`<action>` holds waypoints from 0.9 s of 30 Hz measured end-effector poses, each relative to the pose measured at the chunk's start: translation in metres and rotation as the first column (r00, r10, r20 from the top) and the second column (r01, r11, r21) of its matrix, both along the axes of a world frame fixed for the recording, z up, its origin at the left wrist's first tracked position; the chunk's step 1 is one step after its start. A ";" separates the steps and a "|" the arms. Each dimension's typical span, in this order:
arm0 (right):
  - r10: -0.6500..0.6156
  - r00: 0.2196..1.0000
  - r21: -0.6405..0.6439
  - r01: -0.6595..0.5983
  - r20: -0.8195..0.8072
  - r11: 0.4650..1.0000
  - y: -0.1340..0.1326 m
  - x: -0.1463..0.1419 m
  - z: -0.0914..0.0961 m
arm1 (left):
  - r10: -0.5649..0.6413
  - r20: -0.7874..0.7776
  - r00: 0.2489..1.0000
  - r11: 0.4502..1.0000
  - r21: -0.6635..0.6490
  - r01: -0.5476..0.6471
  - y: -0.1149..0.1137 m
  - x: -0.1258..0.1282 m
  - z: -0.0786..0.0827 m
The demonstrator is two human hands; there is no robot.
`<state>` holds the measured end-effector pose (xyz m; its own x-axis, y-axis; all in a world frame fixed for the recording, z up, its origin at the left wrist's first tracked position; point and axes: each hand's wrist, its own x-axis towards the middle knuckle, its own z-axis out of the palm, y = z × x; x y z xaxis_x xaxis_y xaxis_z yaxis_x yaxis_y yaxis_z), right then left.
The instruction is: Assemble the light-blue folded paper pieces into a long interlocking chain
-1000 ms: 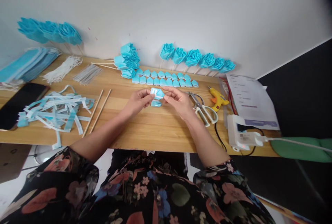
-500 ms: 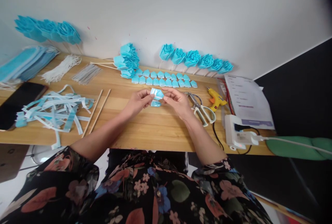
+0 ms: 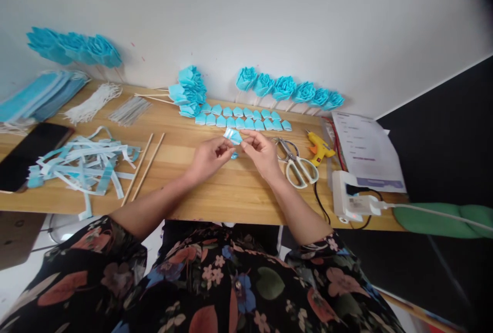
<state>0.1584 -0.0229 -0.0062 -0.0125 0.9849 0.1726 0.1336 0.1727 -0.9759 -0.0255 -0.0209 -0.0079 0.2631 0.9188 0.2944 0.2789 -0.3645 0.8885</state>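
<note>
Hands (image 3: 210, 158) (image 3: 264, 153) at blue piece (image 3: 233, 136) (left grip unclear).

The held blue piece (image 3: 233, 136) is partly hidden (the printed sheet (image 3: 370, 150), too small to read).

soft diffuse light, faint shadows on wall (image 3: 246, 14), dark upper-right corner, stretched edges

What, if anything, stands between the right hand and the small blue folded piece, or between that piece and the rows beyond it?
Nothing visible does. The right hand pinches the blue folded piece at its right edge, and no object shows between that piece and the rows of small folded pieces beyond it.
</note>
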 end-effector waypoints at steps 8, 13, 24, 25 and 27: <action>0.023 0.999 0.014 -0.024 0.043 1.000 -0.005 -0.006 0.001 | 0.045 -0.112 0.993 0.999 -0.009 -0.047 0.002 0.001 -0.006; 0.018 0.995 0.041 -0.022 0.102 0.999 -0.007 -0.007 -0.001 | 0.033 -0.129 0.991 0.999 -0.018 -0.035 0.000 0.001 -0.003; -0.020 0.968 0.158 -0.020 0.251 0.987 -0.010 -0.008 -0.001 | 0.016 -0.126 0.992 0.999 -0.034 -0.021 0.000 0.002 -0.003; -0.022 0.967 0.170 -0.022 0.255 0.985 -0.011 -0.008 -0.001 | 0.015 -0.127 0.992 0.999 -0.034 -0.020 0.000 0.002 -0.002; -0.022 0.966 0.184 -0.027 0.258 0.983 -0.011 -0.008 0.000 | 0.009 -0.124 0.992 0.999 -0.033 -0.014 -0.001 0.002 -0.001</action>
<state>0.1500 -0.0338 -0.0061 -0.0834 0.9361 0.3417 0.3760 0.3471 -0.8591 -0.0236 -0.0216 -0.0086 0.2850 0.9307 0.2292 0.3918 -0.3314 0.8583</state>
